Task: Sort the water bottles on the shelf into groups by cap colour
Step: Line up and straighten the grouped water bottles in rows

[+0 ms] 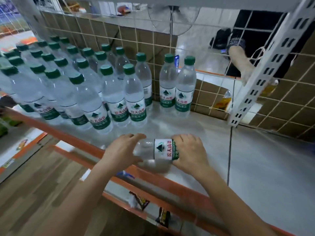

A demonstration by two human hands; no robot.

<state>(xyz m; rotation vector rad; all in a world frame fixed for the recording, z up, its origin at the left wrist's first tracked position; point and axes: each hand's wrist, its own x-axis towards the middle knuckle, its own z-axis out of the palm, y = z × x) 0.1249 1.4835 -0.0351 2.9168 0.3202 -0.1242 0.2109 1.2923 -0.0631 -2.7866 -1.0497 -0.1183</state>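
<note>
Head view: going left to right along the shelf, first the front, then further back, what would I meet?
Front: left hand → lying bottle → right hand. Further back: bottle group → bottle pair → post.

This is a shop, of the grocery or small-supermarket kind. A metal display shelf (187, 126) with an orange front edge (153, 181), a white perforated upright (265, 70) and a wire mesh back (136, 31) carries rows of identical green-capped water bottles (119, 92) with matching labels. Packaged snacks (141, 201) lie on the tier below.
</note>
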